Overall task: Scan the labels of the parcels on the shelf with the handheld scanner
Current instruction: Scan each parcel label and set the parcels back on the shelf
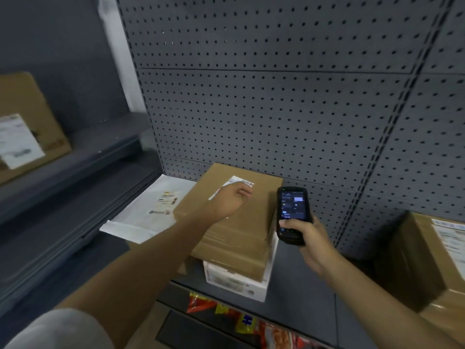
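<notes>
Scanner over the stacked box

The right hand (308, 236) grips the scanner (293, 214) just right of the brown box (241, 222), which lies on a white box (236, 283) on the shelf (302, 285). The left hand (230, 201), fingers loosely curled, rests on the brown box's label (239, 183); a white mailer (148, 210) lies left.

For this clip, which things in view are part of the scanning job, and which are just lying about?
Job:
- handheld scanner, held in the right hand
- brown parcel under the left hand
- white mailer
- right-hand box
- upper-shelf box

Lying about:
- snack packets below the shelf
- pegboard
</notes>
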